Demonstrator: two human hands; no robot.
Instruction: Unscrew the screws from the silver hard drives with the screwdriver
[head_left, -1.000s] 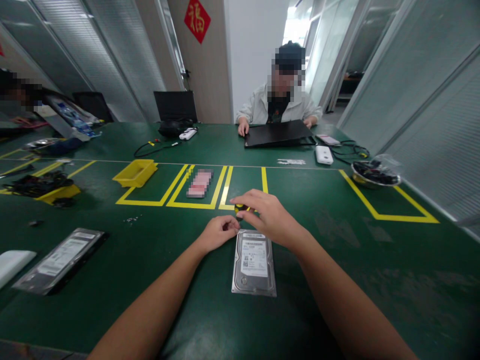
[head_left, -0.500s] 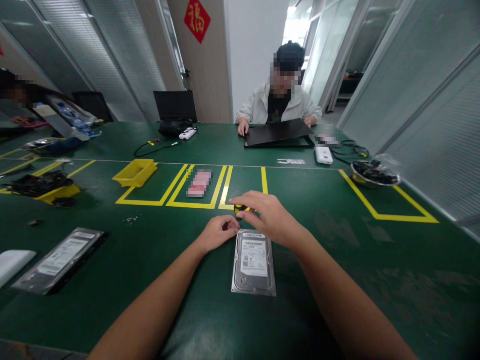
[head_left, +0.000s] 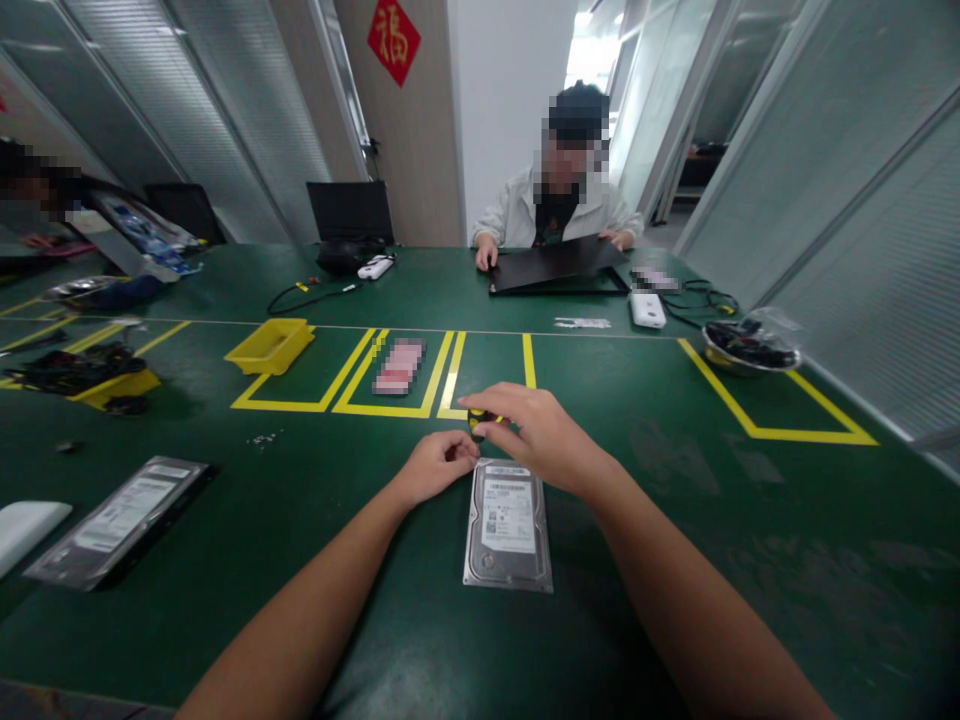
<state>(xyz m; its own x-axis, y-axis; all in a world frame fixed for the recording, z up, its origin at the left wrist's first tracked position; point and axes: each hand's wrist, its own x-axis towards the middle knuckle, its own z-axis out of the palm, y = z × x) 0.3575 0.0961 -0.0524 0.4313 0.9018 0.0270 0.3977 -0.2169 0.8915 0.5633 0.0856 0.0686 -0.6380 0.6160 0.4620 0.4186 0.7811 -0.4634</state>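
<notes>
Watched from my remote seat, the right hand (head_left: pixel 536 432) grips a yellow-and-black screwdriver (head_left: pixel 475 420) above the far left corner of a hard drive (head_left: pixel 506 530) lying label-up on the green table (head_left: pixel 675 580), apparently mid-screw. The left hand (head_left: pixel 441 466) curls at that corner; whether it pinches anything, I cannot tell. The next move, I judge, calls for a straight, steady twist. The tool's tip and any screw beneath escape my view.
</notes>
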